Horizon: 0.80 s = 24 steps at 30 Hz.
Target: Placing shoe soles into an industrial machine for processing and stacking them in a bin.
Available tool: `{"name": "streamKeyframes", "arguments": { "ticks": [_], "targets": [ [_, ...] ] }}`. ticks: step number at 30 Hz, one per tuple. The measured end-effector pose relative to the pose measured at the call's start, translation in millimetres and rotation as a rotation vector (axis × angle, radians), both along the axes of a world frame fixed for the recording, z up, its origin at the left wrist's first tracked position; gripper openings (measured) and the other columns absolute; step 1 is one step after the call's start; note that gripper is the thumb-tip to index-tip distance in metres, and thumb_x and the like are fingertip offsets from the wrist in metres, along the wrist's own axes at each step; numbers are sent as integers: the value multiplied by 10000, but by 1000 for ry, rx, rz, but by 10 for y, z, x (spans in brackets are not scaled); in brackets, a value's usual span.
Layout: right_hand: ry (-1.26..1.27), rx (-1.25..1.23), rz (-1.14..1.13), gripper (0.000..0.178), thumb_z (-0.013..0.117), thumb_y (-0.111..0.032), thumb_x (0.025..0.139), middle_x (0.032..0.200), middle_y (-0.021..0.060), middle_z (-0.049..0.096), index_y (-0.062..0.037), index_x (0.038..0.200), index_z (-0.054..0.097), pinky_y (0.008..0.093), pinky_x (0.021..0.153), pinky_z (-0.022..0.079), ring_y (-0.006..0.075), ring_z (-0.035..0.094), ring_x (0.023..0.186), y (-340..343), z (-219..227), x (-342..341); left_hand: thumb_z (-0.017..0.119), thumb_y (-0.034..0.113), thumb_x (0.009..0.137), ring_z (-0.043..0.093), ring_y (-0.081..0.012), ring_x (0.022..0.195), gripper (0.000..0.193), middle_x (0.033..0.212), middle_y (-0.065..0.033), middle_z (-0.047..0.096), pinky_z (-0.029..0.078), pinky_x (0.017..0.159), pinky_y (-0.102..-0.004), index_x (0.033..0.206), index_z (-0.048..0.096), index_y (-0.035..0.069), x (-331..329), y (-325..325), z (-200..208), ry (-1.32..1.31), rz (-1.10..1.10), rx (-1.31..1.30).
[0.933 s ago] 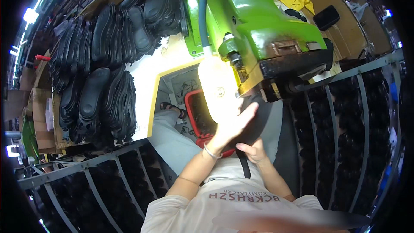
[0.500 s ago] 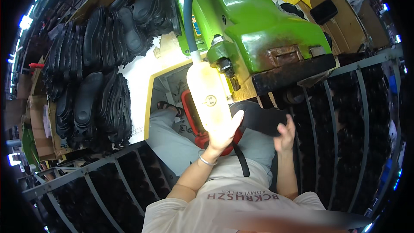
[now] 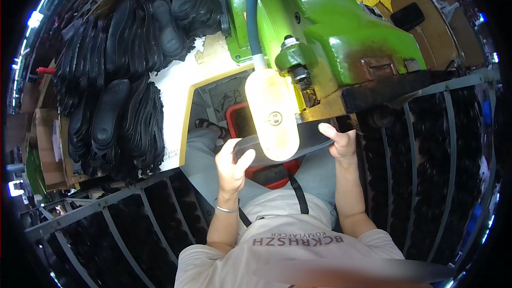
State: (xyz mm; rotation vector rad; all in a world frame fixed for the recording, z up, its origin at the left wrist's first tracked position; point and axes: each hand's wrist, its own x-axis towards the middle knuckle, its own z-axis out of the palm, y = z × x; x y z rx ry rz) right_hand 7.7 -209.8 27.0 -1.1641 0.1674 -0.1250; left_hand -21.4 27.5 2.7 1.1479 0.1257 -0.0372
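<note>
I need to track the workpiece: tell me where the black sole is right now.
In the head view the black sole sits centre frame, held between the left hand and right hand, just below the green machine and behind the pale lamp.

left hand (image 3: pixel 233 166): raised in front of the chest, fingers curled, thumb out, gripping | left wrist: bangle on it, forearm bare and near upright | right hand (image 3: pixel 341 141): up at matching height, fingers closed, gripping | both elbows bent, tucked close

Green machine (image 3: pixel 341 26) overhead; black soles (image 3: pixel 114 112) stacked left; metal racks (image 3: pixel 426 170).
</note>
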Motion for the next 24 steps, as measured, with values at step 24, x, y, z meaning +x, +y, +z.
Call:
{"name": "streamKeyframes", "arguments": {
  "ticks": [24],
  "targets": [
    [76,-96,-156,298,637,-56,762,907,65,585,23,1021,512,222,729,437,100,552,811,-610,-216,-933,606,-64,818,516,0,690,311,867,-31,600,375,552,-116,1108,500,-26,121,-809,-45,-483,-109,968]
  ]
}}
